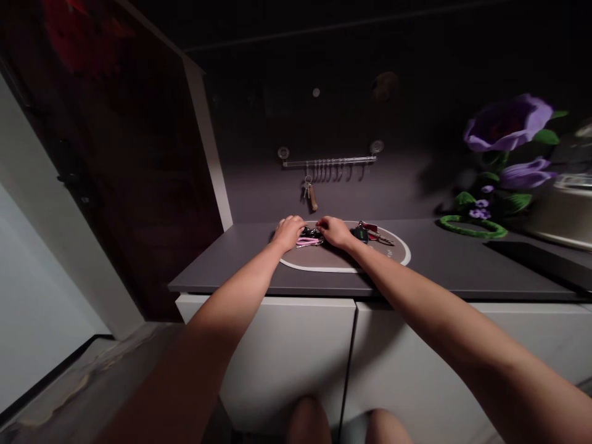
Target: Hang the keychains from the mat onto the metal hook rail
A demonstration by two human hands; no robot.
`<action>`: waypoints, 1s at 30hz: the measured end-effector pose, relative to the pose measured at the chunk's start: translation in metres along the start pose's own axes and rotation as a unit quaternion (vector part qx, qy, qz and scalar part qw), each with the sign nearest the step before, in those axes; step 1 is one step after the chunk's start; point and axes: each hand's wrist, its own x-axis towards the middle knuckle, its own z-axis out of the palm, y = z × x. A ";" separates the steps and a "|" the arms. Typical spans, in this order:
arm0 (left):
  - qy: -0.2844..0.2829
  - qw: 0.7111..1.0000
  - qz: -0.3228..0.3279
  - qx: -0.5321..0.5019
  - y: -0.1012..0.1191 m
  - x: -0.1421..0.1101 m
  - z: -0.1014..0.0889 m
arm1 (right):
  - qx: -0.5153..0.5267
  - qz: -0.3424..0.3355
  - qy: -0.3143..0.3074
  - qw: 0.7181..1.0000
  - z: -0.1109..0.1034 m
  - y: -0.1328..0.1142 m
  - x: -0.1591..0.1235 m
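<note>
On an oval brown mat (pixel 324 260) with a white rim, a dark bunch of keys (pixel 311 233) lies between my hands, with a pink strap (pixel 309 241) at its near side. My left hand (pixel 288 232) is at the bunch's left, fingers curled onto it. From the right, my right hand (pixel 335 230) meets the same bunch with its fingertips pinched together; the exact part they grip is too small to make out. Just right of that hand lie a black key fob (pixel 359 234), a red tag (pixel 370 228) and a metal key (pixel 383 239).
A clear hook rail (pixel 330 161) is fixed to the wall above the mat. From its left end hangs a key ring with a brown fob (pixel 313 198). Purple artificial flowers (pixel 509 126) with a green ring base (pixel 472 227) stand right on the grey counter (pixel 222 259). A dark door (pixel 139 154) is at left.
</note>
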 end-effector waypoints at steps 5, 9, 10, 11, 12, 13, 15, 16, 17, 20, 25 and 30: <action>-0.033 0.999 0.023 0.026 0.000 0.002 0.002 | -0.035 0.016 -0.024 0.999 0.000 -0.004 0.000; -0.041 0.998 0.022 0.040 0.001 0.003 0.003 | -0.035 0.020 -0.027 0.999 0.001 -0.005 0.000; -0.037 0.998 0.023 0.046 0.001 0.003 0.003 | -0.036 0.019 -0.027 0.999 0.002 -0.004 0.001; -0.033 0.998 0.025 0.051 0.001 0.003 0.002 | -0.037 0.017 -0.026 0.999 0.002 -0.004 0.001; -0.030 0.998 0.027 0.057 0.002 0.003 0.002 | -0.038 0.015 -0.024 0.999 0.003 -0.004 0.001; -0.029 0.997 0.027 0.062 0.002 0.003 0.002 | -0.037 0.012 -0.022 0.999 0.004 -0.004 0.002; -0.029 0.997 0.027 0.069 0.003 0.002 0.000 | -0.033 0.010 -0.018 0.999 0.005 -0.003 0.003; -0.029 0.997 0.026 0.071 0.004 0.001 -0.001 | -0.030 0.010 -0.017 0.999 0.005 -0.003 0.003; -0.029 0.997 0.026 0.072 0.005 0.001 -0.003 | -0.026 0.010 -0.015 0.999 0.005 -0.003 0.004; -0.030 0.996 0.025 0.081 0.009 -0.001 -0.007 | -0.020 0.012 -0.010 1.000 0.005 -0.003 0.004; -0.031 0.994 0.023 0.099 0.012 -0.001 -0.011 | -0.021 0.007 -0.010 1.000 0.005 -0.004 0.005; -0.030 0.994 0.032 0.097 0.012 -0.001 -0.011 | -0.028 0.009 -0.012 0.999 0.005 -0.004 0.004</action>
